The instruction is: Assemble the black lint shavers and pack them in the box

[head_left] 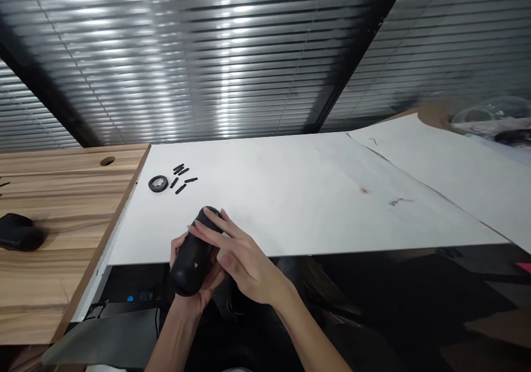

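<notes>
A white paper sheet (298, 195) covers the surface beside a wooden desk (70, 195). A black cylinder (194, 256) is held tilted in both hands at the sheet's near edge; its far end is partly hidden. The right hand (243, 256) lies across it, fingers spread. The left hand (194, 300) cups it from below, mostly hidden. A black ring (158, 183) and small black pieces (180, 189) lie on the sheet, their shapes hard to make out. A dark object (19, 232) on the desk is cut off by the frame.
</notes>
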The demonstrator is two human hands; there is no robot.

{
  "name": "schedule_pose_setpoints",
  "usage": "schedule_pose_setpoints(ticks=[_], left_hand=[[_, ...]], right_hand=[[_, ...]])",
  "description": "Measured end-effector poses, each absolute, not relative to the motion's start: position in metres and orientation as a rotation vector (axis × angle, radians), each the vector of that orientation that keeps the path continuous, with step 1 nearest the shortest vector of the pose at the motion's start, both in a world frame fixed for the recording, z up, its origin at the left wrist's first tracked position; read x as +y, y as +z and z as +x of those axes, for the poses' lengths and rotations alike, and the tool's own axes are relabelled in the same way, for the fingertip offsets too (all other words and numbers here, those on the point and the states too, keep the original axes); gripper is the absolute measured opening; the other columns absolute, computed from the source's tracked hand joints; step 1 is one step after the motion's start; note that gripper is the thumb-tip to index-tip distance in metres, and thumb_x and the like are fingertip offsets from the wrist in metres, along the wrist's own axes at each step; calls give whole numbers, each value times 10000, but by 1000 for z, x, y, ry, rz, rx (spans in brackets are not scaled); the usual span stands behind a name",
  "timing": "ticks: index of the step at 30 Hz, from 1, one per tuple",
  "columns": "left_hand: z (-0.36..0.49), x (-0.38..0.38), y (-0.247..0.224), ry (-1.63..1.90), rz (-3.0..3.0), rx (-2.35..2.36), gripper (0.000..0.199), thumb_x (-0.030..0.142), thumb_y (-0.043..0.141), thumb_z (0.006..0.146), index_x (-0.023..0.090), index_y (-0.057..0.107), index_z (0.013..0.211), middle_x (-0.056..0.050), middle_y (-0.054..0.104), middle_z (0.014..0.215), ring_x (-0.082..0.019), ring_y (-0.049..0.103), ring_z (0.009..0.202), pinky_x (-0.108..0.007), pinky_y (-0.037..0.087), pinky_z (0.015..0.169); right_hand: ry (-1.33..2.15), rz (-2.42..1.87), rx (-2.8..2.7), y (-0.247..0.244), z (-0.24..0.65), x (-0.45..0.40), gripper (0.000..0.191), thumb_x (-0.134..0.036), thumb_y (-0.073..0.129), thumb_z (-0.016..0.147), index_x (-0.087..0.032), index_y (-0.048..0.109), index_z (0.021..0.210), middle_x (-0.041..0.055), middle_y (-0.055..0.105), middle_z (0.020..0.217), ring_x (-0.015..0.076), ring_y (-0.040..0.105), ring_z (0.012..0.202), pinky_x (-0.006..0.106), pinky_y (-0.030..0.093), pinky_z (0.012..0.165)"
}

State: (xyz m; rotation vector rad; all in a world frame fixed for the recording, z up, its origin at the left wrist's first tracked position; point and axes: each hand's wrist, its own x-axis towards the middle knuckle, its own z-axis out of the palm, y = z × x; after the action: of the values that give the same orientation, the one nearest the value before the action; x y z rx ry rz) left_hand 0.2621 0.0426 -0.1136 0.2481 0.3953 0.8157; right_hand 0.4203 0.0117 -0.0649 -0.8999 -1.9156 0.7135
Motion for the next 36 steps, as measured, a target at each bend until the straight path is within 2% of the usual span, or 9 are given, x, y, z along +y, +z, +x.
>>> schedule_pose_setpoints(ticks=[6, 10, 13, 16, 22, 26, 29, 32, 36], left_hand=[[255, 48, -114, 783, 292, 293, 404, 553, 736, 854, 151, 718, 821, 2, 615, 632, -33, 314, 328, -172, 299, 307], [256, 40, -120, 734, 232, 301, 435, 558, 671, 897, 130, 743, 919, -20, 643, 699, -28, 319, 318, -151, 214, 282], [258, 27, -127, 579, 289, 340, 489, 594, 736, 814, 106, 743, 841, -28, 626, 634, -69, 393, 323, -192, 295, 297], [258, 21, -126, 547, 371, 472, 447, 536, 823, 746, 98, 747, 792, -52, 648, 607, -143, 567, 421, -232, 454, 397], [261, 34, -102, 1054, 366, 618, 229, 362, 813, 716, 163, 740, 801, -35, 729, 708, -151, 614, 507, -224, 474, 431], [268, 20, -102, 998, 366, 652, 287, 323, 828, 711, 167, 767, 944, -12, 709, 685, -162, 647, 526, -220, 517, 473], [270, 11, -107, 849, 415, 549, 407, 406, 818, 773, 183, 769, 1110, -4, 682, 639, -165, 594, 429, -224, 454, 384], [268, 18, -109, 763, 395, 408, 418, 502, 809, 780, 96, 780, 879, -35, 642, 586, -148, 542, 382, -221, 411, 343], [261, 34, -106, 740, 320, 324, 431, 480, 785, 787, 49, 766, 768, -48, 657, 659, -124, 546, 395, -219, 419, 350]], right_hand=[[651, -907, -1891, -71, 424, 22, 531, -335, 376, 1174, -401, 323, 1698, -35, 440, 1697, 233, 459, 1548, 497, 405, 1299], [591, -1041, -1822, -79, 431, 33, 407, -453, 548, 1117, -414, 622, 1515, 27, 626, 1525, 286, 611, 1303, 507, 553, 1127], [689, -1044, -1706, -83, 432, 38, 433, -567, 657, 1040, -397, 698, 1437, 59, 579, 1549, 312, 559, 1357, 530, 503, 1177], [882, -958, -1437, -90, 418, 30, 446, -550, 546, 1101, -411, 619, 1519, 16, 506, 1646, 296, 440, 1540, 527, 389, 1285], [777, -1034, -1472, -98, 381, -7, 649, -541, 340, 1160, -446, 41, 1728, -78, -5, 1801, 263, -31, 1672, 592, 45, 1368], [541, -1085, -1767, -82, 401, 0, 684, -511, 323, 1172, -449, -100, 1706, -49, 97, 1796, 273, 99, 1669, 652, -155, 1316], [681, -1101, -1735, -77, 418, 11, 669, -639, 230, 1137, -441, -31, 1719, -62, 150, 1789, 262, 103, 1667, 625, -74, 1349], [857, -1090, -1613, -86, 420, 7, 759, -760, 154, 1069, -422, -14, 1727, -68, 19, 1797, 268, 11, 1667, 598, 102, 1364], [988, -1032, -1491, -99, 414, -9, 727, -706, 235, 1104, -422, 6, 1734, -30, 106, 1803, 253, 149, 1664, 553, 233, 1348]])
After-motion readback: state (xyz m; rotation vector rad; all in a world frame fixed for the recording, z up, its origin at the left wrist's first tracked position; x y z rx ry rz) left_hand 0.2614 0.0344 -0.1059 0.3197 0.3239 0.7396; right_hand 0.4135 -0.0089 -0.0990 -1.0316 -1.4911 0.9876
